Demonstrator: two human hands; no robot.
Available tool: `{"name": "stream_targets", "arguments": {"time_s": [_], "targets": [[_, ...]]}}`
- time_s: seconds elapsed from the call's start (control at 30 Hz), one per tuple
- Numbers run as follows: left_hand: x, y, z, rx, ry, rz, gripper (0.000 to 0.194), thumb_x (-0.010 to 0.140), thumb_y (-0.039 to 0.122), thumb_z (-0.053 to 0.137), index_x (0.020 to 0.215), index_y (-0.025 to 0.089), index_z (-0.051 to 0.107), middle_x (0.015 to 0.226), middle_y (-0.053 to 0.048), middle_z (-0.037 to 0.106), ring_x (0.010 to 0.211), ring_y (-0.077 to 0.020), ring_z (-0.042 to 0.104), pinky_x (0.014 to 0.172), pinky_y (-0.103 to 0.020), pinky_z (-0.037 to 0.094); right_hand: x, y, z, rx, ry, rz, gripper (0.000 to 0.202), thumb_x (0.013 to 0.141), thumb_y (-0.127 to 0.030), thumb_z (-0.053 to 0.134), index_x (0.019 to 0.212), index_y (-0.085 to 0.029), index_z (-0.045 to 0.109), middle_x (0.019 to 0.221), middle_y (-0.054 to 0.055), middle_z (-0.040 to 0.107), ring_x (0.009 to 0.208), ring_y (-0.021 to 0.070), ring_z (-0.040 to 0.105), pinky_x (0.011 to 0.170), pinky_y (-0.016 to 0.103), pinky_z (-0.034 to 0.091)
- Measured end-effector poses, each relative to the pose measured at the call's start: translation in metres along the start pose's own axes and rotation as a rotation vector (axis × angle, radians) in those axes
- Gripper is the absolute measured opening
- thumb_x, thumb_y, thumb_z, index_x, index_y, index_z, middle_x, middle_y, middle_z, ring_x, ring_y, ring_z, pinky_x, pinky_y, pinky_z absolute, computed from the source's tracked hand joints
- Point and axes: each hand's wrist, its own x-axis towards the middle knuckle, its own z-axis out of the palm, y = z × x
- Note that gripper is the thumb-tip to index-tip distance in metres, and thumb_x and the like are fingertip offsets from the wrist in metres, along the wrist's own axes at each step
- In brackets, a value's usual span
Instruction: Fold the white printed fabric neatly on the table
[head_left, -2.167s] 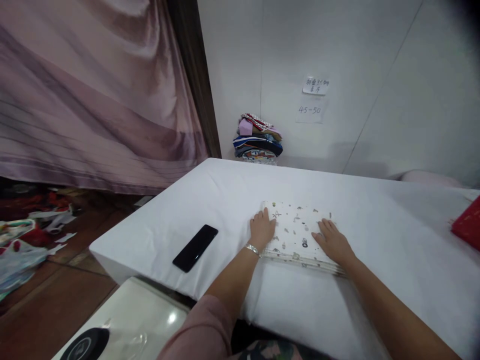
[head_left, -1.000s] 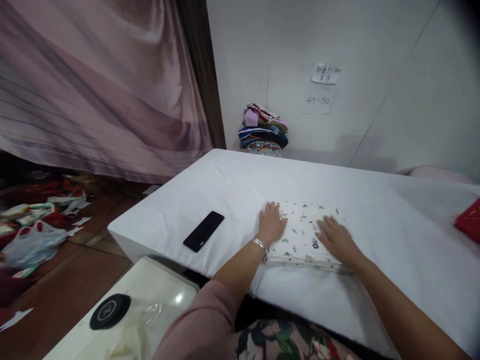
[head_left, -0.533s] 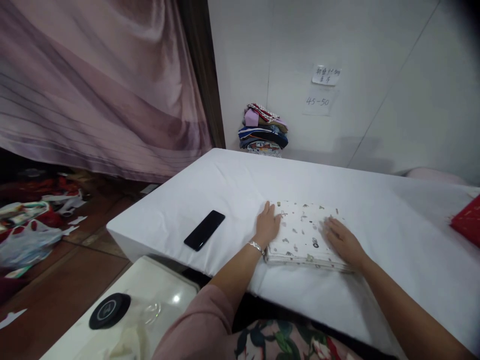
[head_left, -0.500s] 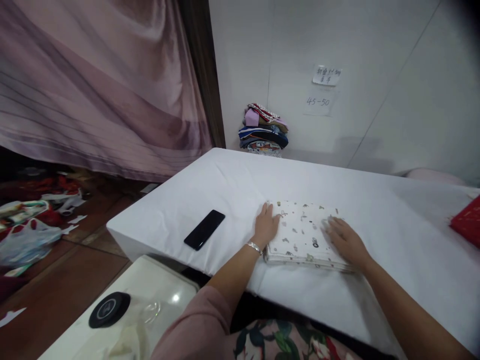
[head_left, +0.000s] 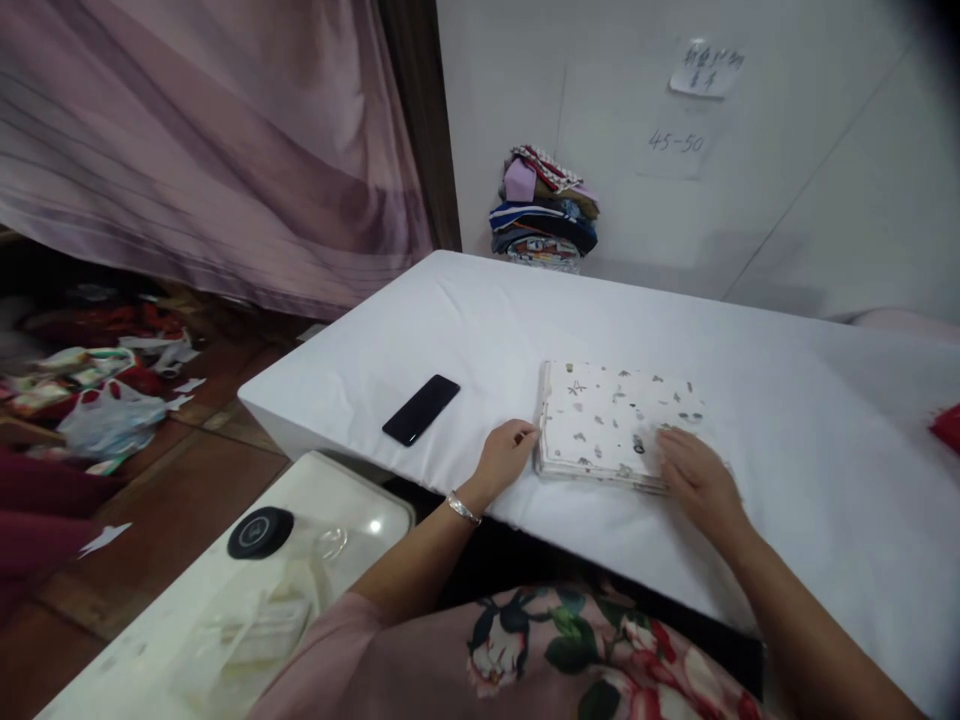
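A folded white cloth with small scattered prints lies in a flat, layered stack in front of me. My left hand, with a silver bracelet on the wrist, is just off the cloth's left edge. Its fingers are loosely bent, and nothing shows in them; the tips are at or very near the edge. On the near right part of the cloth rests my right hand, open with fingers stretched out and slightly blurred.
A black phone lies left of the cloth on the white-covered table. Folded textiles are piled beyond the far edge. Near left, a white surface bears a round black object. A red item sits far right.
My left hand has come off the cloth's top to its left side, fingers more bent. My right hand has slid toward the near right edge. The view has tilted down.
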Motion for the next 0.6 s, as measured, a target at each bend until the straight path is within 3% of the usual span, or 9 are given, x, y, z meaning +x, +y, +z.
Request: {"name": "stream_targets", "arguments": {"time_s": [0.13,0.27,0.43,0.6], "targets": [[-0.015,0.002,0.000,-0.024,0.013,0.004,0.021,0.083,0.031,0.049,0.074,0.019,0.063,0.072,0.002,0.063,0.069,-0.0126,0.055,0.066,-0.024,0.042,0.017,-0.058,0.025,0.131,-0.107,-0.152,0.024,0.089,-0.027,0.049,0.107,-0.024,0.064,0.106,0.006,0.068,0.106,0.0229,0.059,0.091,0.043,0.048],[-0.024,0.003,0.001,-0.022,0.001,0.047,0.021,0.083,0.035,0.052,0.074,0.019,0.062,0.071,0.002,0.061,0.068,-0.0122,0.054,0.065,-0.024,0.042,0.032,-0.092,0.046,0.180,-0.184,-0.193,0.023,0.090,-0.027,0.048,0.105,-0.021,0.064,0.103,0.008,0.067,0.098,0.0222,0.059,0.086,0.041,0.048],[-0.029,0.001,0.003,0.023,-0.015,0.127,0.016,0.082,0.033,0.055,0.077,0.019,0.061,0.075,0.002,0.061,0.071,-0.0123,0.054,0.068,-0.025,0.042,0.039,-0.103,0.059,0.137,-0.310,-0.134,0.022,0.087,-0.029,0.052,0.101,-0.020,0.066,0.102,0.010,0.065,0.093,0.0237,0.056,0.080,0.039,0.046],[-0.030,0.000,0.004,0.071,-0.036,0.145,0.015,0.083,0.032,0.055,0.079,0.020,0.061,0.077,0.001,0.060,0.074,-0.0131,0.054,0.069,-0.025,0.042,0.040,-0.104,0.062,0.175,-0.329,-0.036,0.017,0.086,-0.026,0.053,0.093,-0.020,0.068,0.095,0.008,0.065,0.088,0.0212,0.055,0.079,0.036,0.045]]}}
